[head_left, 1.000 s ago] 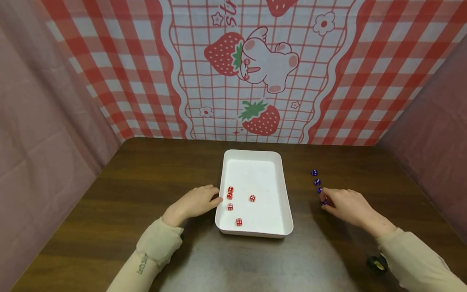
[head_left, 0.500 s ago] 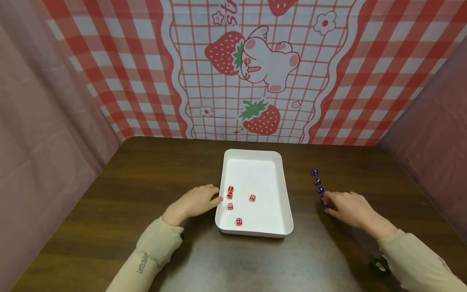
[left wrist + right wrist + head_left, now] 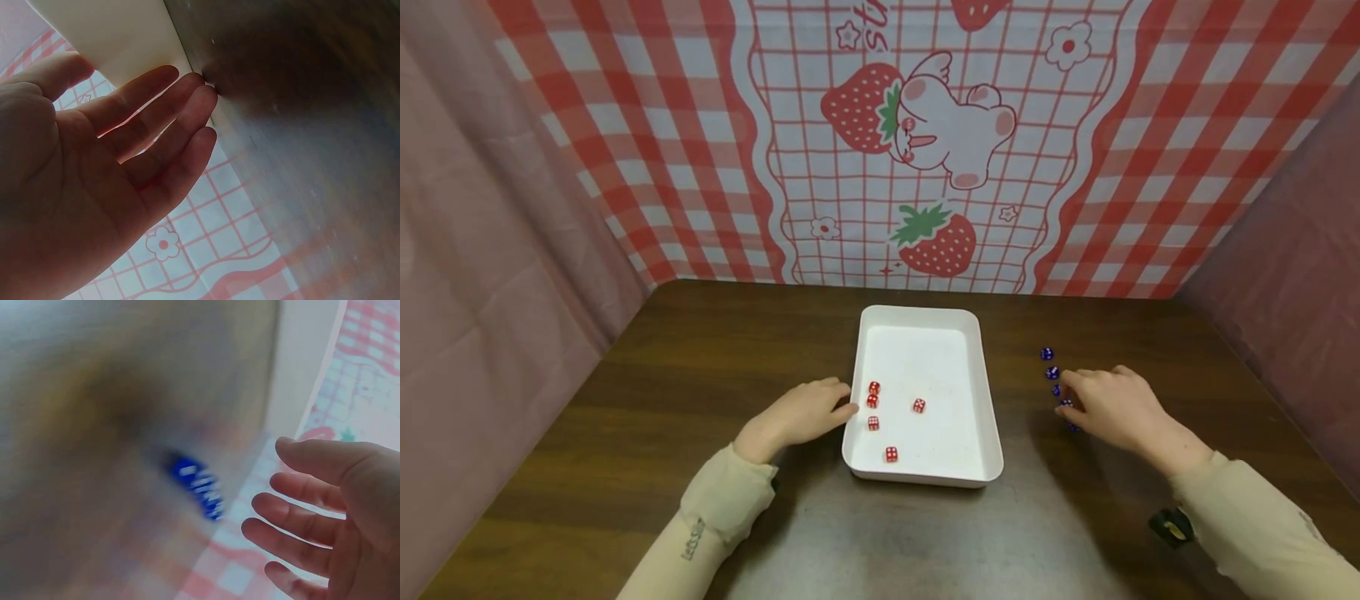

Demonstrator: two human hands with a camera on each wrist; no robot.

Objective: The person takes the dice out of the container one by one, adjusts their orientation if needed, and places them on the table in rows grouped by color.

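Observation:
A white tray (image 3: 917,354) stands mid-table with several red dice (image 3: 919,406) inside, most of them along its left side. My left hand (image 3: 801,412) rests beside the left wall with its fingertips at the tray; in the left wrist view the fingers (image 3: 144,128) are slightly bent and hold nothing. To the right of the tray, several blue dice (image 3: 1047,353) form a slanting row. Over the near end of that row hovers my right hand (image 3: 1112,408), partly covering it. The right wrist view shows this hand's fingers (image 3: 294,512) spread, apart from the blurred blue dice (image 3: 194,481).
The brown wooden table (image 3: 737,342) reaches back to a red-and-white checked cloth (image 3: 685,167) with strawberries. Pink curtains (image 3: 490,250) hang at both sides. A dark strap device (image 3: 1172,527) sits under the right wrist.
My right hand has drawn its fingers off the nearest blue dice and risen slightly, with another blue die coming into view at the row's near end. The left hand stays at the tray.

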